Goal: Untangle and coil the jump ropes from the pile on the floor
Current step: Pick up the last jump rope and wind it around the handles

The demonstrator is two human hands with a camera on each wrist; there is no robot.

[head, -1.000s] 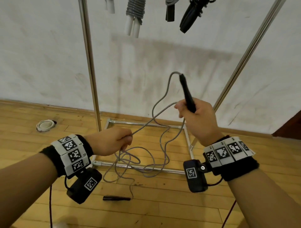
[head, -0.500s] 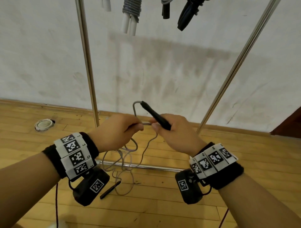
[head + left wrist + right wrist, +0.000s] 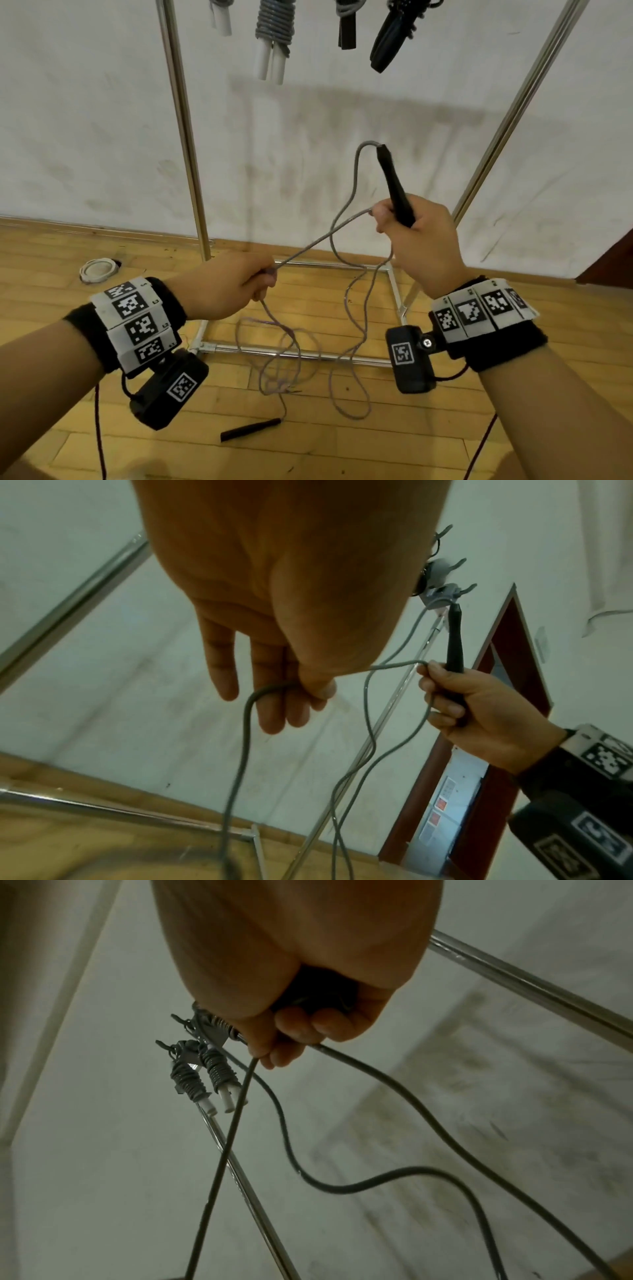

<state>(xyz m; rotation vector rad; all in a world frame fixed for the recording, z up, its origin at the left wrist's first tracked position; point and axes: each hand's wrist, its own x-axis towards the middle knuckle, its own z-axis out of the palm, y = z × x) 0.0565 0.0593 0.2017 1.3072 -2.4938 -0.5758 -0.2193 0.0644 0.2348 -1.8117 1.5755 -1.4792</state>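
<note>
A grey jump rope (image 3: 310,246) runs between my two hands and hangs in loose loops down to the wooden floor. My right hand (image 3: 416,240) grips the rope's black handle (image 3: 395,186) upright and also pinches a bend of the rope against it. My left hand (image 3: 236,286), lower and to the left, holds the rope (image 3: 245,723) with thumb and curled fingers. The second black handle (image 3: 250,429) lies on the floor in front. From the right wrist view, strands of rope (image 3: 373,1085) drop out of my fist (image 3: 301,1026).
A chrome rack (image 3: 181,120) stands against the white wall, its base frame (image 3: 294,354) on the floor under the loops. Coiled ropes (image 3: 274,31) with white and black handles hang from its top. A white round object (image 3: 98,269) lies on the floor at left.
My hands have come apart again: the right rose up and right with the handle, the left dropped down and left, drawing a length of rope taut between them.
</note>
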